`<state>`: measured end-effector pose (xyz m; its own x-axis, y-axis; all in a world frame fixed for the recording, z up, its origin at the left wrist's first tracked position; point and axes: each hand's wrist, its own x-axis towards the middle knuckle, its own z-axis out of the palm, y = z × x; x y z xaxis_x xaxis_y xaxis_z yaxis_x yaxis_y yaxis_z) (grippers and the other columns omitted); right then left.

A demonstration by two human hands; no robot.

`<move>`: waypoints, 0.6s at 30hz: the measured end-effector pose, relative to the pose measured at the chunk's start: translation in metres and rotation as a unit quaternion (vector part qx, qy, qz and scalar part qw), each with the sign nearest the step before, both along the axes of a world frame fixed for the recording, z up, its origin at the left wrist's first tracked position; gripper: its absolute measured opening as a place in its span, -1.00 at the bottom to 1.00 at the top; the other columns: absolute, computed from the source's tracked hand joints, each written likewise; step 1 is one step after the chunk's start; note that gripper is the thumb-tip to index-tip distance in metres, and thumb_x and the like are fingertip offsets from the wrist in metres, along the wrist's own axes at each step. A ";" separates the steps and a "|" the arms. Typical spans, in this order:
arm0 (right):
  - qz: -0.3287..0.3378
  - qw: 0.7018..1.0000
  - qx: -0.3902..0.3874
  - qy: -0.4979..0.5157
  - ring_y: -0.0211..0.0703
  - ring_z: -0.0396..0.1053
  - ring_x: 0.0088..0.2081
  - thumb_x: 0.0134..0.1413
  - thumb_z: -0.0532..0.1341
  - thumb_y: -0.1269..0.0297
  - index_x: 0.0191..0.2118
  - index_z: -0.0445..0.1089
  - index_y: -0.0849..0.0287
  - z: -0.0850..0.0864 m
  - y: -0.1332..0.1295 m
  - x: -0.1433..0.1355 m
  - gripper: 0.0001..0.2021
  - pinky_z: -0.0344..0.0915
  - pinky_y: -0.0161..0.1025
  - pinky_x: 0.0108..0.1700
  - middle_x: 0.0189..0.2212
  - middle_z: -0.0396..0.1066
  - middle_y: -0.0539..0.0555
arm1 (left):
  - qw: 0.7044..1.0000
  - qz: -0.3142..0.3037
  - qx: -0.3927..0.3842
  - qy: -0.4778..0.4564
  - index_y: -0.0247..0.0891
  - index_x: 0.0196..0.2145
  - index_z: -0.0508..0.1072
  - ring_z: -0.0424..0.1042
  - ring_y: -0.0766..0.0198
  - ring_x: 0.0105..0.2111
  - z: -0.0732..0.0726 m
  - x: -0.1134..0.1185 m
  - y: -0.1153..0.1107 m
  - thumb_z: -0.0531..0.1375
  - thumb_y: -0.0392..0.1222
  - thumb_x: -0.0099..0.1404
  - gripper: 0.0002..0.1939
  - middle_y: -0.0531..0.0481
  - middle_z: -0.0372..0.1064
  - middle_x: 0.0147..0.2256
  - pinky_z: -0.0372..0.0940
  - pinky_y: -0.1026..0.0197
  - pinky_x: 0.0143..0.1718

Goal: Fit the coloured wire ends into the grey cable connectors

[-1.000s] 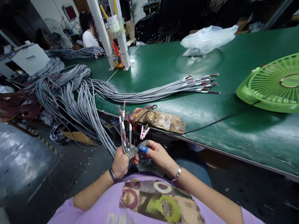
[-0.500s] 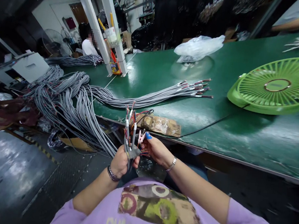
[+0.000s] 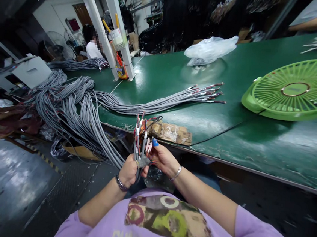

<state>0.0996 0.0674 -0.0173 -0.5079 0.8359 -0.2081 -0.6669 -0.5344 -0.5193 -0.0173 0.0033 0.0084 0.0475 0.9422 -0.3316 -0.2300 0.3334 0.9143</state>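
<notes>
My left hand (image 3: 129,171) is closed round several grey cables (image 3: 144,147), their stripped ends with white sleeves and thin coloured wires pointing up. A grey band or pad (image 3: 143,161) lies across the cables at my fingers. My right hand (image 3: 166,160), a blue covering on its thumb tip, pinches a small pink clip (image 3: 149,145) right beside the cable ends. Which wires the clip touches is too small to tell. From my left hand the cables run back to a large heap of grey cable (image 3: 88,111) at the table's left edge.
On the green table (image 3: 237,145) lie another cable bundle (image 3: 154,105), a taped wooden block (image 3: 174,133), a plastic bag (image 3: 211,50) and a green fan (image 3: 294,89) with a black cord. White posts (image 3: 111,27) rise at the back left. Other people are at the far side.
My right hand and the pink clip have shifted slightly left, closer to the cable ends. The cable ends have tipped a little to the right. My left hand keeps its grip.
</notes>
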 end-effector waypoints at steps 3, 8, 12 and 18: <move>0.010 1.000 0.000 0.000 -0.32 0.26 -0.51 -0.07 0.31 -0.01 -0.44 0.40 0.23 0.000 -0.001 0.000 -0.66 0.19 -0.33 -0.41 -0.58 0.36 -0.03 | 1.000 0.000 -0.001 0.000 -0.33 -0.49 0.36 0.20 0.41 -0.78 0.000 0.000 0.000 0.34 -0.05 -0.06 -0.69 0.09 0.29 -0.74 0.13 0.36 -0.75; 0.040 0.999 -0.012 -0.005 -0.30 0.30 -0.48 -0.01 0.22 -0.11 -0.40 0.38 0.20 -0.001 -0.003 0.008 -0.60 0.22 -0.35 -0.43 -0.52 0.39 0.00 | 1.000 0.013 0.008 -0.001 -0.29 -0.50 0.34 0.20 0.41 -0.78 0.005 -0.001 -0.007 0.34 -0.05 -0.06 -0.69 0.11 0.28 -0.74 0.14 0.36 -0.75; 0.079 0.997 -0.015 0.006 -0.29 0.34 -0.44 0.06 0.15 -0.12 -0.37 0.37 0.18 -0.003 -0.004 0.016 -0.59 0.27 -0.34 -0.39 -0.45 0.42 0.03 | 0.999 0.023 0.029 0.017 -0.28 -0.51 0.34 0.22 0.41 -0.75 0.006 -0.002 -0.018 0.35 -0.04 -0.05 -0.69 0.10 0.31 -0.72 0.16 0.35 -0.71; 0.060 0.998 0.007 -0.006 -0.30 0.34 -0.45 0.11 0.20 0.11 -0.32 0.40 0.21 -0.001 -0.006 0.018 -0.76 0.29 -0.34 -0.40 -0.44 0.42 0.05 | 0.997 0.059 0.057 0.016 -0.28 -0.51 0.36 0.25 0.39 -0.73 0.007 0.002 -0.019 0.33 -0.03 -0.01 -0.71 0.11 0.30 -0.71 0.16 0.35 -0.70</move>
<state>0.1173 0.0618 -0.0180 -0.6022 0.7720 -0.2036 -0.5923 -0.6030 -0.5343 -0.0155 -0.0159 0.0153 -0.0738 0.9722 -0.2224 -0.2322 0.2001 0.9519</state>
